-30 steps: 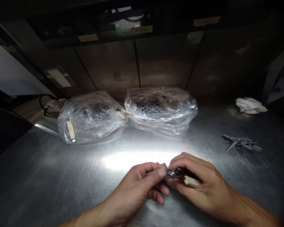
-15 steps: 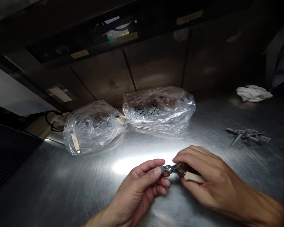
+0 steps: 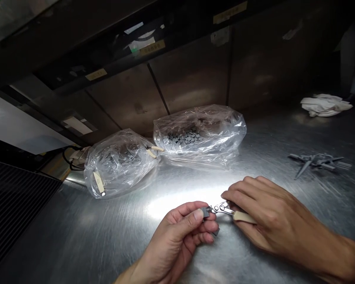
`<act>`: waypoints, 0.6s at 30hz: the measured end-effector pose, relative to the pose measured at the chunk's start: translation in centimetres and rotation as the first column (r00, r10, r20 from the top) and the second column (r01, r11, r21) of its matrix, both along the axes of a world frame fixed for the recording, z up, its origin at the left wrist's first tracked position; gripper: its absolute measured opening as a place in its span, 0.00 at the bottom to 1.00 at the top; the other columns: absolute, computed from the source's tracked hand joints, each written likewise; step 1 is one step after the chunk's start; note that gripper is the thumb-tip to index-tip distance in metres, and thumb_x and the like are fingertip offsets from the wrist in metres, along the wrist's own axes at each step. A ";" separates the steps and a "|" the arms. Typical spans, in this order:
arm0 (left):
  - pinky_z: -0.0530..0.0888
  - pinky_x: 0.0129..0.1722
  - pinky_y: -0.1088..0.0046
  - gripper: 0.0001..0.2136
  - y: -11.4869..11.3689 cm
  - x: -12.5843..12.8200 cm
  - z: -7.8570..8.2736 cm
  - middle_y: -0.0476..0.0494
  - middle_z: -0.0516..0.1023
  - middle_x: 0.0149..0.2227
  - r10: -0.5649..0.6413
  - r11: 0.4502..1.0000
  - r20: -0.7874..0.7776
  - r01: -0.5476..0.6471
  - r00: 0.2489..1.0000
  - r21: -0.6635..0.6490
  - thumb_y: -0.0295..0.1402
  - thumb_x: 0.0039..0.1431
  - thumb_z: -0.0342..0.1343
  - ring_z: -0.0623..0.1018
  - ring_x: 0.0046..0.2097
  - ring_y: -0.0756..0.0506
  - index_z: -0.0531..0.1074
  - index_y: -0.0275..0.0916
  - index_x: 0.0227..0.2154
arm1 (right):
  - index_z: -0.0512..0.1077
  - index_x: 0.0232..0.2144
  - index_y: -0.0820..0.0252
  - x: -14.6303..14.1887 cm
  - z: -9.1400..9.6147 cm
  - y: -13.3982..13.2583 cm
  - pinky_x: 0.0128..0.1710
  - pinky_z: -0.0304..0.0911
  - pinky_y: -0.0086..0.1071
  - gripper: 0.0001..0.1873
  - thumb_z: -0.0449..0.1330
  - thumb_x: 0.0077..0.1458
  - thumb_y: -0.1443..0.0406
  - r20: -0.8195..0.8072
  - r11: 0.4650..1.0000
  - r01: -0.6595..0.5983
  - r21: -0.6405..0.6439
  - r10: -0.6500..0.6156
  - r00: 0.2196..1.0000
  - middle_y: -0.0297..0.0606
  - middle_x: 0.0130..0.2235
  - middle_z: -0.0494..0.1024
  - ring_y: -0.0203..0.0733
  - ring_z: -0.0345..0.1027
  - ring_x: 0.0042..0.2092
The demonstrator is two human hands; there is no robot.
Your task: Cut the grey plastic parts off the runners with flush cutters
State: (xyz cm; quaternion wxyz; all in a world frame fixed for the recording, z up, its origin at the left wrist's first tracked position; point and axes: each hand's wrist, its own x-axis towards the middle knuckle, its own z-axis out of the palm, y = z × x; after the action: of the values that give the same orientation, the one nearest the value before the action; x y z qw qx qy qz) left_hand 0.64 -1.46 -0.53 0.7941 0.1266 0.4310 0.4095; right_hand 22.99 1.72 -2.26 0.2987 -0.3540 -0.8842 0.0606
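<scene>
My left hand [image 3: 180, 232] pinches a small grey plastic part [image 3: 206, 213] between thumb and forefinger, low over the steel table [image 3: 106, 244]. My right hand [image 3: 266, 213] is wrapped round small cutting pliers [image 3: 225, 208] with cream handles. The metal jaws of the pliers point left and meet the grey part. A second dark bit shows under my left fingers, too small to make out.
Two clear plastic bags lie behind my hands: the left bag [image 3: 118, 163] holds grey pieces and cream-handled tools, the right bag [image 3: 199, 134] holds several small grey blocks. Grey plastic sprue scraps [image 3: 318, 161] lie at the right. A white cloth [image 3: 325, 104] sits at the far right.
The view has tilted and shifted, so the bags sit lower left. My hands have drawn slightly apart, and more of the pliers' jaws now shows between them.
</scene>
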 end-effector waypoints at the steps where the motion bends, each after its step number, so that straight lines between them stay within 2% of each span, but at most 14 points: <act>1: 0.78 0.34 0.79 0.08 0.0 0.0 0.0 0.39 0.85 0.34 0.002 1.000 -0.006 -0.002 1.000 -0.004 0.26 0.56 0.71 0.83 0.34 0.49 0.83 0.32 0.39 | 0.73 0.43 0.60 0.0 0.0 0.0 0.38 0.55 0.40 0.12 0.54 0.60 0.74 0.009 1.000 0.001 0.008 -0.001 1.000 0.37 0.36 0.76 0.44 0.66 0.36; 9: 0.79 0.35 0.78 0.09 -0.1 0.1 0.1 0.38 0.86 0.34 0.002 1.000 -0.055 -0.003 0.999 -0.017 0.27 0.54 0.72 0.84 0.34 0.49 0.83 0.32 0.38 | 0.74 0.43 0.62 0.1 0.5 0.0 0.36 0.54 0.41 0.12 0.54 0.61 0.73 0.095 0.993 0.015 0.121 -0.027 0.995 0.40 0.35 0.76 0.46 0.67 0.35; 18: 0.78 0.34 0.79 0.11 -0.1 0.2 0.0 0.38 0.86 0.33 0.008 1.000 -0.072 -0.009 0.997 -0.014 0.29 0.50 0.75 0.84 0.33 0.49 0.84 0.32 0.37 | 0.74 0.39 0.61 0.2 0.5 -0.2 0.33 0.51 0.41 0.11 0.53 0.61 0.74 0.170 0.976 0.021 0.219 -0.059 0.984 0.38 0.30 0.73 0.45 0.64 0.32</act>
State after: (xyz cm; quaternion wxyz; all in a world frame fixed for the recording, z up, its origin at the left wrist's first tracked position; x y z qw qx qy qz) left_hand 0.80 -1.56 -0.54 0.7771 0.1338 0.4630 0.4048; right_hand 23.14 1.57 -1.72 0.2576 -0.3411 -0.9011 -0.0732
